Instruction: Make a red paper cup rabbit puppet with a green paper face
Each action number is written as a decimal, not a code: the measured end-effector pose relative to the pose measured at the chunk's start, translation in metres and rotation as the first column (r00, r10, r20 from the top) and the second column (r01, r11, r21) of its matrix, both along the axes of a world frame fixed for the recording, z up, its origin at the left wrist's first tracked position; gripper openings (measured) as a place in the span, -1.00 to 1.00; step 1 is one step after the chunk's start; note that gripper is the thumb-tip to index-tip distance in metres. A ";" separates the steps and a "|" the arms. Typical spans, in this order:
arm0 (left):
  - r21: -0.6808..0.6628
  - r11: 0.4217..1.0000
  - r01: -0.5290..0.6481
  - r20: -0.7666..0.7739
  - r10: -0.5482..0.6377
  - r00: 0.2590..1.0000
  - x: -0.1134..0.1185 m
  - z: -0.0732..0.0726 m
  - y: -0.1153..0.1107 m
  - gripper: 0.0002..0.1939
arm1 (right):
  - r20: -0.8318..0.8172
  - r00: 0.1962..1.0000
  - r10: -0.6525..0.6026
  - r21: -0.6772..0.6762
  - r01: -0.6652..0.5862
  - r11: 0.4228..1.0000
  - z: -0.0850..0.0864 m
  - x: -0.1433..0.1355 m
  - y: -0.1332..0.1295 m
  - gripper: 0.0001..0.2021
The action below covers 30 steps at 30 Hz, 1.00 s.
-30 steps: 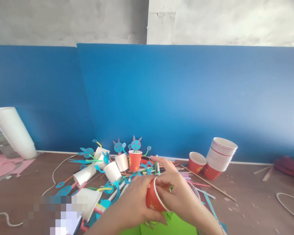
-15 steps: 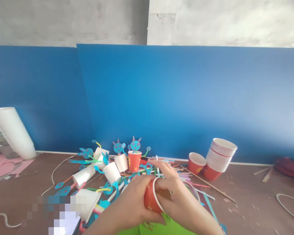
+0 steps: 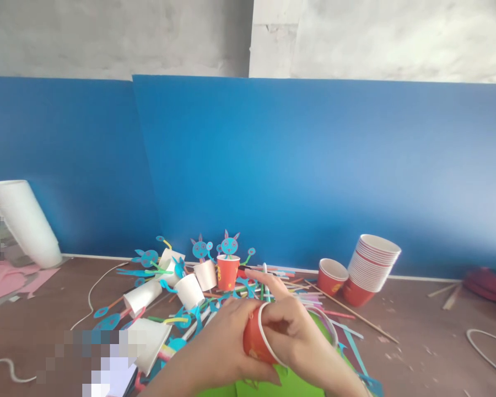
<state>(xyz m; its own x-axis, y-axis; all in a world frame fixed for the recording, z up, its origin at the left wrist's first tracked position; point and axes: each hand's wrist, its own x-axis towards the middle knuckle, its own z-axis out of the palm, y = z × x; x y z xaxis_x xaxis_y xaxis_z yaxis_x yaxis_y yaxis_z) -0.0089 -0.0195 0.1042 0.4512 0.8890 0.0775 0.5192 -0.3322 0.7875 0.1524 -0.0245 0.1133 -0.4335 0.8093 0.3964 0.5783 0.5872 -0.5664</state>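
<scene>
My left hand (image 3: 227, 353) is wrapped round a red paper cup (image 3: 254, 336), which lies tilted with its white rim to the right. My right hand (image 3: 295, 325) reaches into the cup's mouth with its thumb and some fingers bent together, while the index finger points out to the left. Whatever those fingers pinch inside the cup is hidden. Beneath both hands lies bright green paper (image 3: 291, 381). Beyond them stands another red cup (image 3: 227, 274) with a blue paper cat-like face (image 3: 229, 246) on top.
White cups (image 3: 190, 291) with blue cut-outs and bent straws lie to the left. Straws and paper strips are scattered behind my hands. At the right stand a single red cup (image 3: 333, 277) and a cup stack (image 3: 372, 270); a tall white stack (image 3: 25, 223) leans at far left.
The fingers of my right hand have shifted slightly and sit deeper in the cup's mouth. My left hand keeps its hold on the cup.
</scene>
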 end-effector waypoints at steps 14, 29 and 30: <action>0.161 0.987 0.001 -0.120 0.019 0.993 0.001 -0.010 0.006 -0.24 | -0.023 0.992 -0.128 -0.086 0.125 0.988 0.015 0.018 0.004 -0.79; 0.584 0.805 0.109 -0.478 0.232 0.847 0.006 -0.032 0.007 -0.59 | 0.014 0.995 -0.098 0.124 0.096 0.988 0.005 -0.002 -0.003 -0.81; 0.591 0.800 0.105 -0.472 0.237 0.849 0.006 -0.032 0.008 -0.61 | -0.029 0.995 -0.099 0.114 0.101 0.988 0.005 -0.004 -0.003 -0.82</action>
<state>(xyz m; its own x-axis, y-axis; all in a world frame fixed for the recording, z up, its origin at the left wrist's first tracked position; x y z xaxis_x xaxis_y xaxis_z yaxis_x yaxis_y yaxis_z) -0.0031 -0.0119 0.0717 0.5170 0.7752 0.3630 0.8133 -0.5771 0.0740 0.1483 -0.0279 0.1179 -0.3422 0.7966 0.4984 0.6246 0.5891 -0.5127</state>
